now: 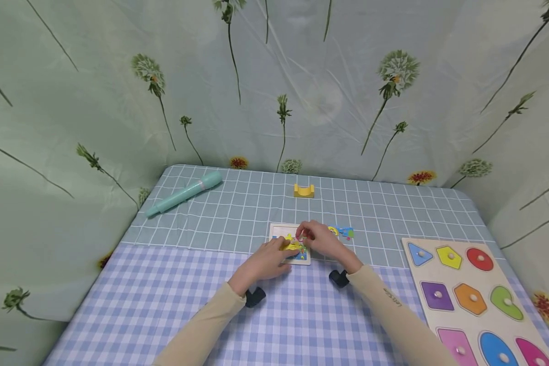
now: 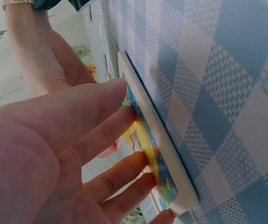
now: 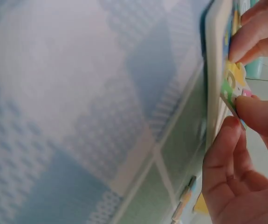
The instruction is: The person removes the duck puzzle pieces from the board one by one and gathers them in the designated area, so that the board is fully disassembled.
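A small jigsaw puzzle in a pale wooden tray (image 1: 303, 262) lies at the middle of the table, with yellow and blue pieces in it. My left hand (image 1: 266, 260) rests its outstretched fingertips on the puzzle, and the tray's rim (image 2: 159, 133) runs beside them in the left wrist view. Between thumb and fingertips my right hand (image 1: 324, 240) pinches a puzzle piece (image 3: 230, 93) with green and white on it. The piece is held tilted over the tray's right part, close to the left fingertips.
Loose blue puzzle pieces (image 1: 346, 232) lie right of the tray. Behind it stands a yellow curved block (image 1: 304, 192). A teal tube (image 1: 183, 196) lies at the back left. At the right is a wooden shape board (image 1: 415, 272) with knobbed, coloured shapes.
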Tool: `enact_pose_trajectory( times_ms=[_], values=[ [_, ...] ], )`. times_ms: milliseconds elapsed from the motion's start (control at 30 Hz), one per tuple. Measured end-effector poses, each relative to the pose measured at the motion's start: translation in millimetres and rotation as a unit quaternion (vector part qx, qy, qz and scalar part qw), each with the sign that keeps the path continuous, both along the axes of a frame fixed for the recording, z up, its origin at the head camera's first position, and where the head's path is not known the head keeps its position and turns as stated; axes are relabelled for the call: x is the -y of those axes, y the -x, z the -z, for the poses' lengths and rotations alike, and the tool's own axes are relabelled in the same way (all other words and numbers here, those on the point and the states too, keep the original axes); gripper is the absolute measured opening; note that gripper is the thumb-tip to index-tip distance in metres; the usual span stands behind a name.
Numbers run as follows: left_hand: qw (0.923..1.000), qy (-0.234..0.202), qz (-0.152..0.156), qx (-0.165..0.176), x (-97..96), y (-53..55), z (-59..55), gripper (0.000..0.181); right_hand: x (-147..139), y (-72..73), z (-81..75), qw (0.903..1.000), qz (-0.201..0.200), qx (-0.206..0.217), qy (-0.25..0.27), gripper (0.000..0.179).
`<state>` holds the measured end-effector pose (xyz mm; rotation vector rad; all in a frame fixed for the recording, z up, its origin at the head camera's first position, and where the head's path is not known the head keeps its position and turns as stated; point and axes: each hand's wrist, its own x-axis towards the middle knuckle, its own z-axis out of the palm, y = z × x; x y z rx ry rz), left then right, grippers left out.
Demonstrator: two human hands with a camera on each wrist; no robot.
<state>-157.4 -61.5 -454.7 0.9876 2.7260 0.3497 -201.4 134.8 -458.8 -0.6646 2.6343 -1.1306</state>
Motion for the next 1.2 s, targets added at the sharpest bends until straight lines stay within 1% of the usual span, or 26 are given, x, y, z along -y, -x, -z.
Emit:
enact_pose_trajectory(
  times_ms=[67,200,267,367,500,633,767,900,1100,1200],
  values=[
    [1.0,0.003,0.001,-0.004,-0.4,0.0,-0.1,0.045,-1.4,-0.5,0.4,0.9999,-0.003,0.005,0.01,0.019],
    [1.0,0.004,0.001,-0.007,-0.7,0.2,0.2,0.045,-10.3,-0.9,-0.1,0.9981,0.008,0.029,0.053,0.013],
    [1.0,0.004,0.002,-0.007,-0.8,0.4,0.6,0.044,-20.0,-0.9,-2.3,0.9964,0.019,0.039,0.072,0.013],
    [1.0,-0.002,0.002,-0.004,-0.6,0.4,0.6,0.045,-40.8,-0.6,-6.8,0.9946,0.039,0.047,0.084,0.014],
    [0.9999,-0.01,0.0,-0.001,0.2,-0.8,-0.2,0.044,-71.5,-0.8,-9.5,0.993,0.078,0.054,0.07,0.015],
    [0.9999,-0.013,-0.003,0.001,0.5,-1.6,-1.5,0.044,-94.9,-3.2,-6.3,0.9906,0.115,0.063,0.039,0.015],
    [0.9999,-0.014,-0.005,0.004,0.2,-1.1,-1.6,0.044,-106.6,-7.0,-2.0,0.9898,0.123,0.069,0.016,0.015],
    [0.9997,-0.022,-0.009,0.004,-0.1,-0.1,-1.2,0.042,-108.7,-10.0,2.1,0.9916,0.121,0.046,-0.003,0.011],
    [0.9992,-0.036,-0.014,0.011,-0.7,2.0,-0.8,0.039,-104.7,-12.7,5.5,0.9911,0.115,-0.038,-0.054,0.011],
    [0.9992,-0.039,-0.008,0.011,0.0,2.9,-1.3,0.039,-103.8,-14.0,6.1,0.9896,0.105,-0.07,-0.069,0.012]
  ],
)
